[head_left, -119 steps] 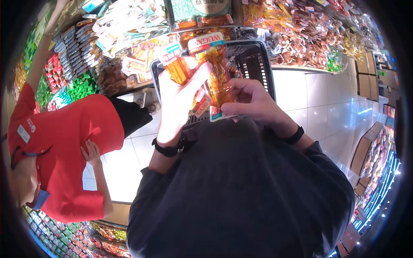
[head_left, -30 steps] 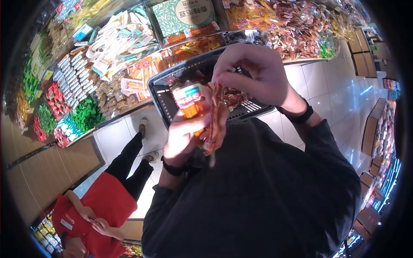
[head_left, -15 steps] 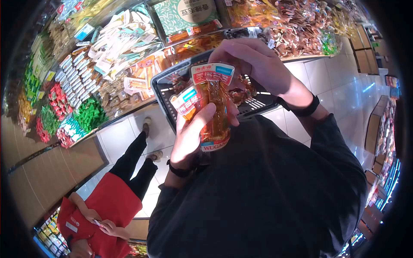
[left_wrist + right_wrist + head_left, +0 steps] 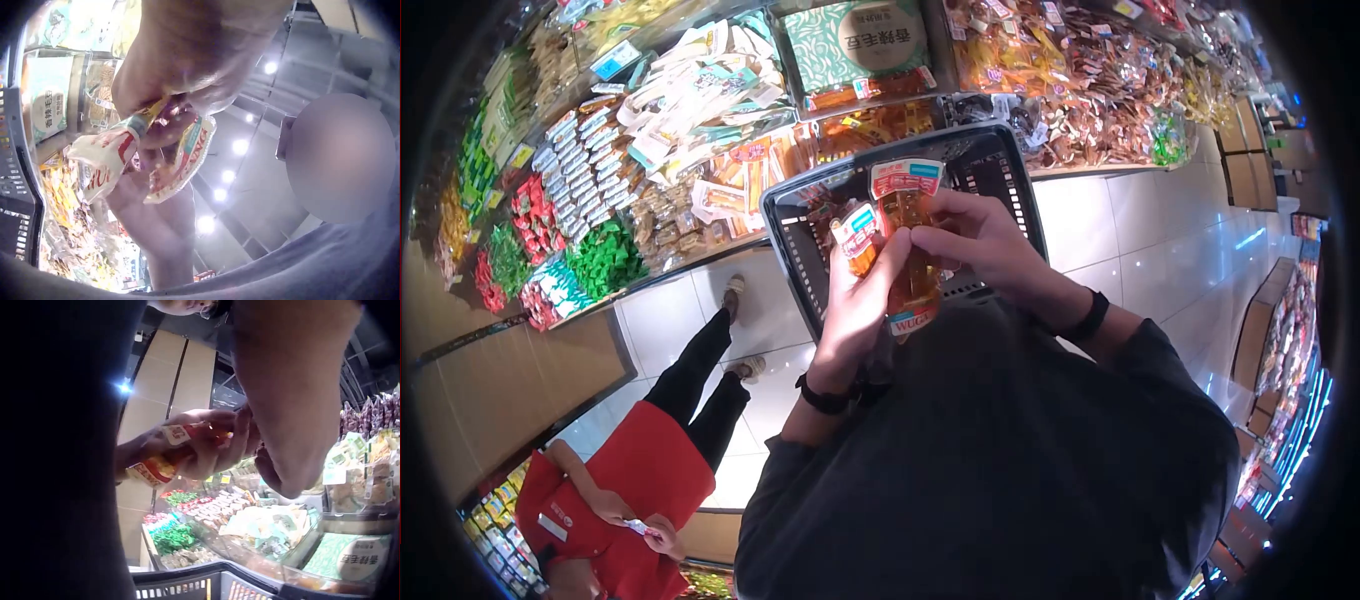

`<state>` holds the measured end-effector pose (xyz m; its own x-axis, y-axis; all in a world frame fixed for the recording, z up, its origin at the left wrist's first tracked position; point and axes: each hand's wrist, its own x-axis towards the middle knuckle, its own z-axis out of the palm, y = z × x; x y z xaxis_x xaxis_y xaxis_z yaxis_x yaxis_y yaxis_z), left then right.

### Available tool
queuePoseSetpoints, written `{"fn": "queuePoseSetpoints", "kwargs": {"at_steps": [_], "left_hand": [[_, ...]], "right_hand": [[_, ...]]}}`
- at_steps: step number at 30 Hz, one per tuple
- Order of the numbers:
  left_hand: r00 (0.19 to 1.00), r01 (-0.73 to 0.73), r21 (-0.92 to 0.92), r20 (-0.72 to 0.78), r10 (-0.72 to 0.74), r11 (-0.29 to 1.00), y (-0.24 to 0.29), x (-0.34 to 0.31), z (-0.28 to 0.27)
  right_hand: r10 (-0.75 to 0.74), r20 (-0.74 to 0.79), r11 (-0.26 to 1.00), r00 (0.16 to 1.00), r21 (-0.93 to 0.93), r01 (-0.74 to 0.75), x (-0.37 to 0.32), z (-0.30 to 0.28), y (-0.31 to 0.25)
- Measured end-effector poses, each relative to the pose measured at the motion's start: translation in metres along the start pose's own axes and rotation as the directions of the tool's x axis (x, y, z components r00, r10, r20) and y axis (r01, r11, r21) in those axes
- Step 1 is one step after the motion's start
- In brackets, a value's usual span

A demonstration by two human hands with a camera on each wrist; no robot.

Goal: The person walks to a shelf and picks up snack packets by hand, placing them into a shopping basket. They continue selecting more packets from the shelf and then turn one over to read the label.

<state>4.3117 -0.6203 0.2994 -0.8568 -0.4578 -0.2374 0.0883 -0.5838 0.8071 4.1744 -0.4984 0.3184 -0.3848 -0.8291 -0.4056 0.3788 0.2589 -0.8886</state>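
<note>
My left hand [image 4: 855,305] grips two sealed snack packets in front of my chest, its thumb across the front. The larger packet [image 4: 917,285] stands upright, with amber-brown contents, a red-and-white printed top and "WUGA" lettering at its lower end. Left of it, a similar packet [image 4: 857,240] tilts and is partly covered by my fingers. My right hand [image 4: 995,250] pinches the larger packet's right side, thumb in front near the left thumb. The left wrist view shows the ends of both packets [image 4: 103,159] under the hand. Behind them is a dark shopping basket [image 4: 778,215].
Display bins of wrapped snacks [image 4: 710,90] line the far side, with a green patterned box [image 4: 820,45] in the middle. A person in a red top [image 4: 625,480] stands at lower left, holding a small item. Tiled floor [image 4: 1150,215] extends to the right.
The packets turned from edge-on to facing me. My right hand came down from above onto the larger packet. The person in red earlier reached toward the shelf and now stands lower left, hands together.
</note>
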Motion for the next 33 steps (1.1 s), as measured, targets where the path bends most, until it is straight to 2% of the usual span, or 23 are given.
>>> {"fn": "queuePoseSetpoints", "kwargs": {"at_steps": [2, 3, 4, 5, 6, 8, 9, 10, 12, 14, 16, 17, 18, 20, 21, 23, 24, 26, 27, 29, 30, 32, 33], "left_hand": [[0.998, 0.035, 0.090, -0.057, -0.030, 0.995, -0.006, 0.005, -0.016], [0.995, 0.047, 0.114, -0.093, -0.036, 0.992, -0.006, 0.007, -0.023], [0.987, -0.053, 0.107, -0.147, 0.069, 0.993, -0.006, 0.011, -0.020], [0.965, -0.153, 0.112, -0.199, 0.173, 0.982, -0.005, 0.014, -0.018], [0.966, -0.137, 0.130, -0.200, 0.161, 0.982, -0.007, 0.016, -0.030], [0.986, -0.022, 0.066, -0.162, 0.033, 0.998, -0.003, 0.016, -0.048], [0.996, 0.030, 0.055, -0.091, -0.024, 0.998, -0.001, 0.015, -0.055], [0.995, 0.023, 0.055, -0.100, -0.017, 0.998, -0.003, 0.017, -0.058], [0.996, 0.066, -0.032, -0.064, -0.068, 0.997, -0.005, 0.018, -0.063], [0.993, 0.100, -0.024, -0.064, -0.102, 0.995, -0.006, 0.020, -0.058], [0.989, 0.137, -0.047, -0.047, -0.139, 0.990, -0.005, 0.019, -0.055], [0.989, 0.146, -0.053, -0.019, -0.147, 0.988, -0.006, 0.019, -0.056], [0.986, 0.164, -0.057, -0.011, -0.165, 0.985, -0.007, 0.020, -0.056], [0.984, 0.177, -0.057, -0.018, -0.178, 0.983, -0.010, 0.020, -0.057], [0.983, 0.179, -0.058, -0.024, -0.180, 0.982, -0.010, 0.021, -0.058], [0.977, 0.210, -0.053, -0.024, -0.211, 0.976, -0.012, 0.023, -0.059], [0.977, 0.211, -0.053, -0.024, -0.212, 0.976, -0.013, 0.025, -0.059], [0.980, 0.198, -0.040, -0.006, -0.199, 0.979, -0.016, 0.027, -0.060], [0.980, 0.198, -0.041, -0.007, -0.199, 0.979, -0.017, 0.028, -0.059], [0.983, 0.174, -0.144, -0.026, -0.180, 0.974, -0.018, 0.031, -0.057], [0.983, 0.175, -0.144, -0.026, -0.180, 0.974, -0.019, 0.032, -0.057], [0.982, 0.183, -0.193, -0.001, -0.187, 0.964, -0.022, 0.037, -0.059], [0.984, 0.174, -0.181, 0.006, -0.176, 0.968, -0.020, 0.039, -0.059]], "right_hand": [[-0.002, -0.036, 1.000, 0.999, 0.022, 0.003, 0.014, 0.003, -0.007], [-0.097, -0.086, 0.995, 0.992, 0.007, 0.098, 0.031, -0.003, -0.007], [-0.195, -0.132, 0.981, 0.972, -0.011, 0.195, 0.050, -0.012, -0.011], [-0.301, -0.135, 0.946, 0.944, -0.169, 0.278, 0.075, -0.028, -0.025], [-0.404, -0.121, 0.881, 0.907, -0.319, 0.350, 0.106, -0.047, -0.042], [-0.561, 0.054, 0.672, 0.826, -0.553, 0.493, 0.175, -0.075, -0.069], [-0.529, 0.124, 0.565, 0.839, -0.687, 0.457, 0.213, -0.088, -0.072], [-0.487, 0.188, 0.432, 0.853, -0.797, 0.423, 0.252, -0.097, -0.068], [-0.350, 0.370, 0.120, 0.860, -0.893, 0.433, 0.328, -0.112, -0.040], [-0.130, 0.435, 0.068, 0.891, -0.892, 0.446, 0.398, -0.127, 0.009], [0.018, 0.386, -0.025, 0.922, -0.922, 0.386, 0.413, -0.108, 0.029], [-0.035, 0.275, 0.112, 0.961, -0.954, 0.278, 0.413, -0.099, 0.039], [-0.035, 0.265, 0.188, 0.964, -0.945, 0.267, 0.422, -0.093, 0.048], [-0.206, 0.205, 0.236, 0.957, -0.938, 0.252, 0.431, -0.096, 0.064], [-0.201, 0.209, 0.240, 0.957, -0.937, 0.255, 0.431, -0.095, 0.065], [-0.153, 0.329, 0.202, 0.932, -0.913, 0.355, 0.432, -0.099, 0.060], [-0.152, 0.328, 0.203, 0.932, -0.913, 0.354, 0.427, -0.099, 0.059], [-0.266, 0.340, 0.223, 0.902, -0.889, 0.400, 0.415, -0.097, 0.060], [-0.266, 0.340, 0.223, 0.902, -0.889, 0.401, 0.409, -0.094, 0.058], [-0.216, 0.348, 0.121, 0.912, -0.917, 0.379, 0.400, -0.089, 0.050], [-0.217, 0.348, 0.121, 0.912, -0.918, 0.379, 0.394, -0.088, 0.047], [-0.388, 0.469, -0.109, 0.794, -0.878, 0.465, 0.383, -0.085, 0.042], [-0.385, 0.466, -0.110, 0.796, -0.880, 0.462, 0.386, -0.086, 0.042]]}}
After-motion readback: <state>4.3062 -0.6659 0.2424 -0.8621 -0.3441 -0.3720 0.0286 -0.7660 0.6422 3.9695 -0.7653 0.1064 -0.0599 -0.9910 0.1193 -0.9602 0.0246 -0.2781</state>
